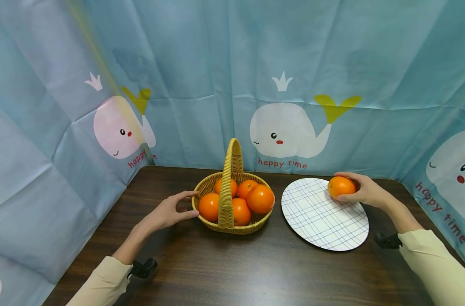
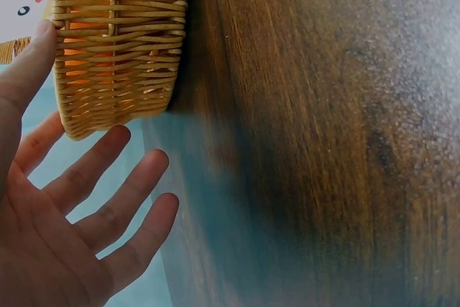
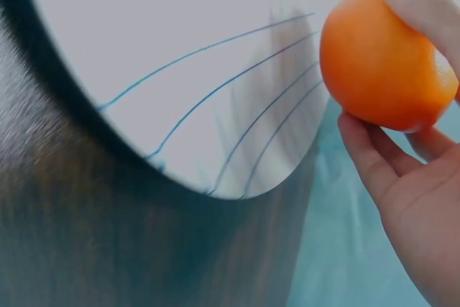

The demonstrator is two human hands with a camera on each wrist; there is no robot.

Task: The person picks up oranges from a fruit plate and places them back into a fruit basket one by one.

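Note:
Thumb and fingers of my right hand (image 1: pixel 364 191) grip an orange (image 1: pixel 341 187) over the far right part of a round white plate (image 1: pixel 320 216) with blue grid lines. The right wrist view shows the thumb on one side of that orange (image 3: pixel 388 55) and fingertips on the other. A yellow wicker basket (image 1: pixel 226 212) with a tall handle holds several oranges (image 1: pixel 261 199). At the basket's left end my left hand (image 1: pixel 171 210) touches the rim. Its fingers are spread and fairly straight in the left wrist view, the thumb lying against the wicker side (image 2: pixel 118 55).
Both things stand on a dark wooden table (image 1: pixel 255 267), the plate to the right of the basket. Behind the table's back edge hangs a blue curtain (image 1: pixel 201 85) with printed whales. Black straps (image 1: pixel 143 268) circle both wrists.

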